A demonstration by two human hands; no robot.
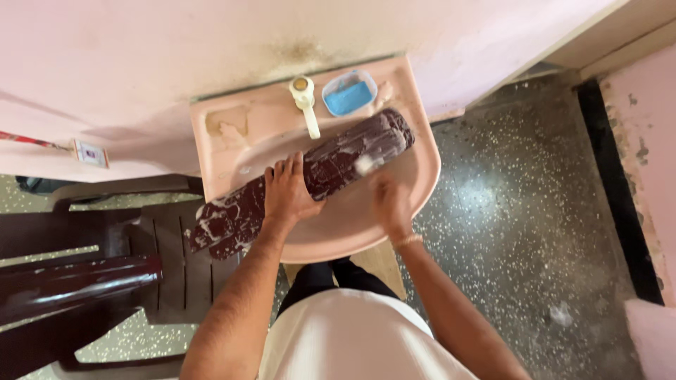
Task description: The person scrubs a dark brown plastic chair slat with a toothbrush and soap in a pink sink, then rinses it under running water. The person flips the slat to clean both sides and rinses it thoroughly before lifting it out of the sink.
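Note:
A long dark brown slab (338,163), streaked with white soap foam, lies slantwise across a pink wash basin (422,190), its lower end sticking out past the basin's left edge. My left hand (287,193) presses flat on the slab's middle, fingers spread. My right hand (389,200) is closed around a small pale scrubbing thing (366,165), too blurred to name, which touches the slab's near edge.
A cream tap (305,102) and a blue soap dish (348,93) sit on the basin's back ledge against the pink wall. A dark brown plastic chair (105,274) stands left of the basin. Speckled floor lies to the right, with a pink wall edge (644,155).

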